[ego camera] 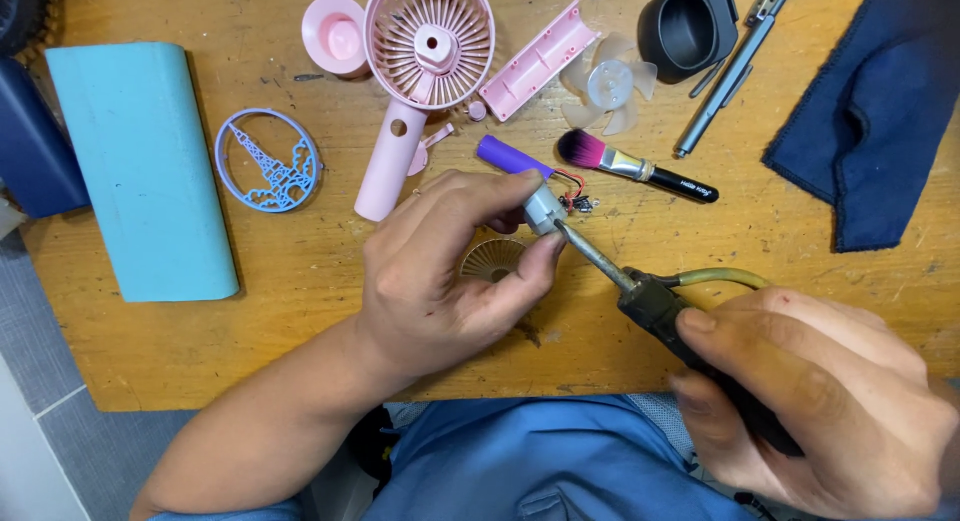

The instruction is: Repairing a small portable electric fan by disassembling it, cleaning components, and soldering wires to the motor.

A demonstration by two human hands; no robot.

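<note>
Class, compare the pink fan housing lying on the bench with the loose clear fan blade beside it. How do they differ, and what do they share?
The pink fan housing is opaque pink; the clear fan blade is translucent and pale. The housing is larger, a round ribbed grille on a handle; the blade is smaller, with a few broad separate vanes and no handle. Both lie flat on the wooden bench, untouched by either hand, radiating from a central hub.

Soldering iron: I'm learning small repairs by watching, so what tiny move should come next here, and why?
Probably hold the soldering iron tip steady on the small grey motor, no slide. The left hand pinches the motor above the table; the right hand grips the iron's handle, and red wires sit right beside the tip.
</note>
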